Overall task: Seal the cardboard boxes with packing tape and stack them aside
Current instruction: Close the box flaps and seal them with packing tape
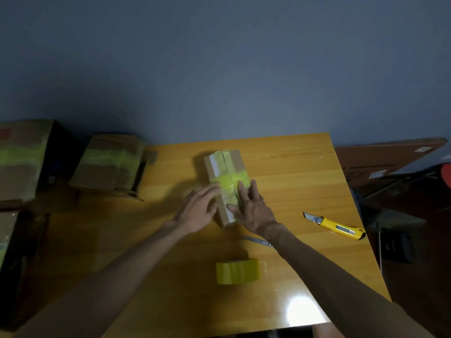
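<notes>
The right hand [251, 208] lies flat on top of the box [227, 167], fingers straight and spread, thumb stretched toward the near end; it presses and grasps nothing. The left hand [197, 211] is also released, its straight fingers laid against the box's left top edge, palm down beside the box's side.

The box is small, long and brown. It lies on the table [292, 167] toward the far middle, its long axis running away from the person. A band of yellow-green tape [231, 179] crosses its top just beyond the fingertips, and more of the same tape wrinkles under the right palm. A pale strip runs along the top near the left edge.

Nearer the person, well apart from the box, the roll [238, 270] of yellow-green tape stands on its edge on the table. A thin shiny strip [256, 241] lies on the wood just under the right wrist (what it is cannot be told). To the right of that hand, a yellow knife [336, 226] lies on the table with its blade out, pointing left.

At the table's far left corner sits a second box [109, 164] banded in the same tape, and a third box [22, 159], larger and likewise taped, is further left. A dark board [390, 157] is off the table's right side. Behind everything is a blue-grey wall [219, 57].
</notes>
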